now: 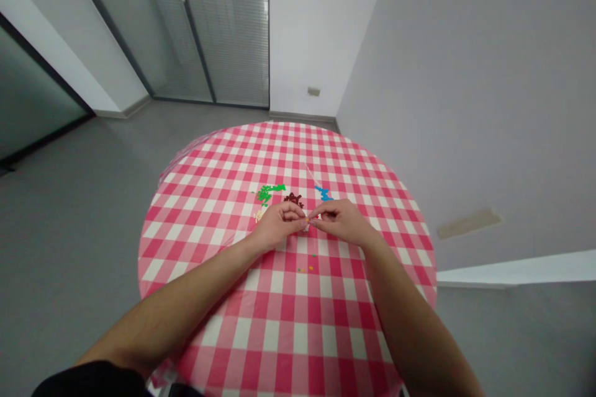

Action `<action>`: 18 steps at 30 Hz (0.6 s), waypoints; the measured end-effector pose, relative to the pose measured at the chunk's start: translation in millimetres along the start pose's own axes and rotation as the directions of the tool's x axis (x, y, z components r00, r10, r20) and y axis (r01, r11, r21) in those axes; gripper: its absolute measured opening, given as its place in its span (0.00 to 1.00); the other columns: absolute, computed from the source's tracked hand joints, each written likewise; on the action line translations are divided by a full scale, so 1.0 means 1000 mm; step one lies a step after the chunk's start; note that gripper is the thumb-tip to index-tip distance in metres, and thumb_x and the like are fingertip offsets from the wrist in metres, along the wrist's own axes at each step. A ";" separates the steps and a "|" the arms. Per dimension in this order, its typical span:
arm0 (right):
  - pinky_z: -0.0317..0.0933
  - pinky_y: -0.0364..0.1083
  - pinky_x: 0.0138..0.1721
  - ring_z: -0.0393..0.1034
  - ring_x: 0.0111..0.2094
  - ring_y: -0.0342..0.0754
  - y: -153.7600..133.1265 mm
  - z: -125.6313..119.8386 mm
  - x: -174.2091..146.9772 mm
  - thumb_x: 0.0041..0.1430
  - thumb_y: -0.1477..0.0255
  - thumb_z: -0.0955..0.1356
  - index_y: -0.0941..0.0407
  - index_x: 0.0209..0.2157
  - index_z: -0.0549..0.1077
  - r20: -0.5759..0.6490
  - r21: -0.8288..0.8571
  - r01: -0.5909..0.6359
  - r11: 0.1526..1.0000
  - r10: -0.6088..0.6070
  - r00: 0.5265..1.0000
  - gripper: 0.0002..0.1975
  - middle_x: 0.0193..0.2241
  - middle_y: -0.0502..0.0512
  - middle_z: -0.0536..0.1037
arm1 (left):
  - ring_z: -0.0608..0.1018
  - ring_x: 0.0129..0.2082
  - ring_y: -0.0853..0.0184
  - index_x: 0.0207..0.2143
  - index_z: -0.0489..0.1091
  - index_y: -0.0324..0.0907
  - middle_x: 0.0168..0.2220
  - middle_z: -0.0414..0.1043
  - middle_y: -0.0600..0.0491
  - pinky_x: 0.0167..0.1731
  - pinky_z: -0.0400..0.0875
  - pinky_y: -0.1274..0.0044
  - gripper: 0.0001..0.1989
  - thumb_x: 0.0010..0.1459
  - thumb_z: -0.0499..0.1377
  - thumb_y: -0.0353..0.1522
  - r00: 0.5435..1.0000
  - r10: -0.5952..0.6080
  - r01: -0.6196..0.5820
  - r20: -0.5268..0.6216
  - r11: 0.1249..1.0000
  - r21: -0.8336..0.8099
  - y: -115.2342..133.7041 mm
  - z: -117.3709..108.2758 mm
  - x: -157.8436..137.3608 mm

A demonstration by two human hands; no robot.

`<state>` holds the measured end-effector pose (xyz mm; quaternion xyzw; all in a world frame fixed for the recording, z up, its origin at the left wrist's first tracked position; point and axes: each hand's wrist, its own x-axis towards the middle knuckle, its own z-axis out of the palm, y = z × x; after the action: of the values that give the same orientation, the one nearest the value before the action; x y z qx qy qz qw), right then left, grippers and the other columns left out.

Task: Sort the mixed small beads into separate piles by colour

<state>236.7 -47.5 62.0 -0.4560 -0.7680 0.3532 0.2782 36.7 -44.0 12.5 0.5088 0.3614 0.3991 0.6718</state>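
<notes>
fingers of left hand (278, 223) and right hand (342, 220) pinched on tiny beads (308, 221), checked table (298, 322)

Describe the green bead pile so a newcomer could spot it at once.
Start at the round table with the pink-and-white checked cloth. Just beyond the left hand, toward the far edge, lies a scatter of green beads. It is the leftmost of three piles in a row: the dark red beads sit in the middle and the blue beads on the right.
</notes>
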 end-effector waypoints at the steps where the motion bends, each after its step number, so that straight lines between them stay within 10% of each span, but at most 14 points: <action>1: 0.47 0.41 0.21 0.54 0.18 0.39 -0.001 0.000 0.000 0.56 0.66 0.70 0.58 0.33 0.82 0.000 -0.030 0.011 0.999 -0.011 1.000 0.11 0.16 0.48 0.68 | 0.77 0.26 0.69 0.32 0.71 0.38 0.25 0.77 0.53 0.30 0.67 0.78 0.18 0.44 0.72 0.38 1.000 -0.002 0.002 0.002 1.000 -0.002 0.001 0.000 0.000; 18: 0.51 0.41 0.26 0.62 0.22 0.41 -0.005 -0.004 -0.001 0.51 0.78 0.68 0.57 0.31 0.82 0.126 -0.344 0.045 0.938 -0.001 0.992 0.10 0.19 0.50 0.74 | 0.75 0.25 0.70 0.36 0.65 0.41 0.26 0.74 0.56 0.27 0.64 0.80 0.05 0.58 0.58 0.32 0.992 0.030 -0.060 0.120 0.967 0.248 0.001 0.006 -0.010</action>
<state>237.8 -48.4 68.0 -0.4660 -0.8391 0.2371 0.1499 38.0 -55.0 15.9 0.6201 0.3580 0.3352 0.6124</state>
